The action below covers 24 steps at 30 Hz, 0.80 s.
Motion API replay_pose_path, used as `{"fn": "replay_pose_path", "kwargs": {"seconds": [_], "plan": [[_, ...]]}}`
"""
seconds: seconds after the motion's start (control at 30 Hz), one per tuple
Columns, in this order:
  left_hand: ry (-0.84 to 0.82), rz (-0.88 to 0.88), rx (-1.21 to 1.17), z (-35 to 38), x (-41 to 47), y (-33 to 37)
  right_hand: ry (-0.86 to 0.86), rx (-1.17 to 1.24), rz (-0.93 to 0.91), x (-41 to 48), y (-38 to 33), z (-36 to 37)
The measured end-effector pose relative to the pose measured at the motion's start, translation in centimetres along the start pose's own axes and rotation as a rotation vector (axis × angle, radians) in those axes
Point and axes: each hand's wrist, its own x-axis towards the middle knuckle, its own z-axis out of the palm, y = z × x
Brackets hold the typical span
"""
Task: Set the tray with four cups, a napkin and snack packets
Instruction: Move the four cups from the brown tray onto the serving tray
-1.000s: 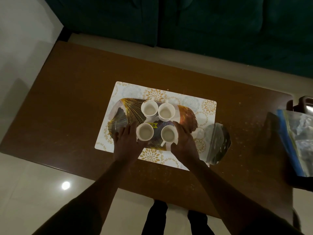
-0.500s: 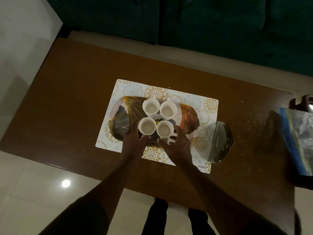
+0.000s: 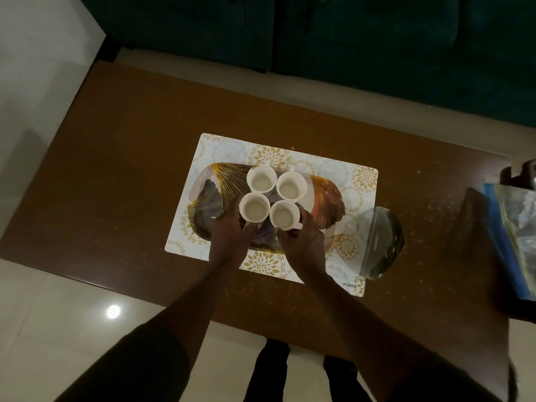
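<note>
Both hands close on the near pair of four white cups: the left hand [image 3: 229, 236] curls its fingers round the near-left cup [image 3: 254, 208], while the right hand [image 3: 301, 242] wraps the near-right cup [image 3: 285, 215], thumb and fingers on either side of it. Each palm hides the near wall of its cup, and whether either cup is lifted or rests on the tray cannot be told from above. The far-left cup [image 3: 262, 179] and far-right cup [image 3: 291, 186] stand untouched just beyond, all four clustered at the centre of the oval tray [image 3: 208, 195], whose near edge is covered by the hands. The tray sits on a floral placemat [image 3: 220, 146] on a brown table [image 3: 124, 158]. A clear plastic bag [image 3: 380, 242] lies at the mat's right edge, contents unreadable in dim light. At the frame's right border a blue-edged bag [image 3: 513, 242] is cut off. A dark green sofa [image 3: 319, 39] fills the top.
</note>
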Motion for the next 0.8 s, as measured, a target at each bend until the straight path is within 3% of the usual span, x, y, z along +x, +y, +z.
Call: {"fn": "replay_pose_path", "kwargs": {"seconds": [0.17,0.47,0.6,0.8], "plan": [[-0.063,-0.008,0.061,-0.6,-0.1,-0.3,-0.022,-0.05,-0.029,0.2,0.2,-0.6],[0.032,0.147,0.25,-3.0,2.4,3.2,0.108,-0.107,-0.041,4.4,-1.8,-5.0],[0.081,0.264,0.219,-1.0,4.1,7.6,0.179,-0.009,-0.01,6.7,-3.0,-7.8],[0.015,0.372,0.192,6.0,3.9,14.7,0.314,0.032,0.026,7.7,0.1,-15.8]]}}
